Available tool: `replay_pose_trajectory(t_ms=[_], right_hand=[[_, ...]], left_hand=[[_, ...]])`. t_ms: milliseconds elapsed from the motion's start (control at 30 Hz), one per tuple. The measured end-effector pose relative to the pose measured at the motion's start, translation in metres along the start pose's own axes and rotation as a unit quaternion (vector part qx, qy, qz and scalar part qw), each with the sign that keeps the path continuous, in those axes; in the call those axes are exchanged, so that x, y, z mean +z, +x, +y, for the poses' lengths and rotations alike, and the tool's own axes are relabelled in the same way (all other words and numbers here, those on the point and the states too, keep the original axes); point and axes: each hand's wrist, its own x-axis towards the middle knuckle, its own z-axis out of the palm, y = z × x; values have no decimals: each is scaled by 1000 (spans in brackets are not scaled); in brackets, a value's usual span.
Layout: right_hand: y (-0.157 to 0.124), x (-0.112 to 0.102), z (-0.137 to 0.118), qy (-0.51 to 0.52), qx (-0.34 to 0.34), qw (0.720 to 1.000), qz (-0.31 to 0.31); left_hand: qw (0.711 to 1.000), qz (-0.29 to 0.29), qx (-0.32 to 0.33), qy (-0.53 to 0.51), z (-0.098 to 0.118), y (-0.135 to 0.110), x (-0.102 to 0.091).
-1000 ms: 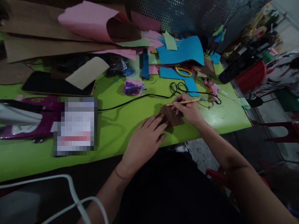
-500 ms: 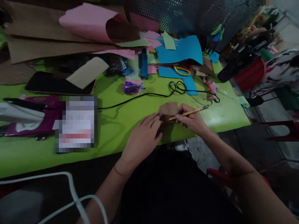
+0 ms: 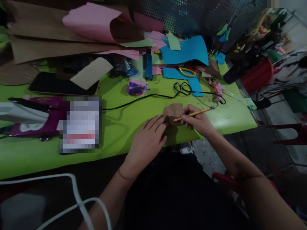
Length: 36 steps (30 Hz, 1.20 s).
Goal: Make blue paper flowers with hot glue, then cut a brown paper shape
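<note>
My right hand pinches a yellow pencil, its tip low over a small brown piece of cardboard near the table's front edge. Whether the tip touches the cardboard I cannot tell. My left hand lies flat, palm down, fingers stretched out, with its fingertips at the left edge of the cardboard. Part of the cardboard is covered by my fingers. Beyond it, a black cable runs across the green table.
A phone-like device with a blurred screen lies left, beside a purple-and-white tool. Behind are yellow-handled scissors, a blue cutter, blue paper, rolled pink paper and brown sheets. White tubing crosses the lower left.
The view has shifted very slightly. Both hands, the pencil and the cardboard keep almost the same places, with the pencil tip barely moved.
</note>
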Motion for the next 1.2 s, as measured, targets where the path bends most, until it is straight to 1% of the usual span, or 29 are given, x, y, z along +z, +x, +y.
replay_pose_trajectory(t_ms=[133,267,400,567,733,900,1067,1200], right_hand=[[21,4,7,2,-35,999,28],[36,9,14,0,-57,998,42],[39,10,17,-6,-62,997,49],[39,10,14,-19,-64,997,50],[31,9,6,-31,-33,998,38],[9,10,-1,-36,6,999,14],[-13,10,-4,-17,12,1000,1],[-18,9,-4,-8,13,1000,-5]], left_hand=[[1000,2,-4,2,-1,1,2],[1000,3,-7,-3,-1,0,1],[1000,9,-4,-9,-2,-1,2],[1000,9,-4,-14,-2,0,3],[1000,-8,-9,-18,-1,1,0],[1000,-12,-13,-19,0,1,-2],[1000,-18,-15,-18,0,0,-2],[1000,-19,-14,-15,1,0,-1]])
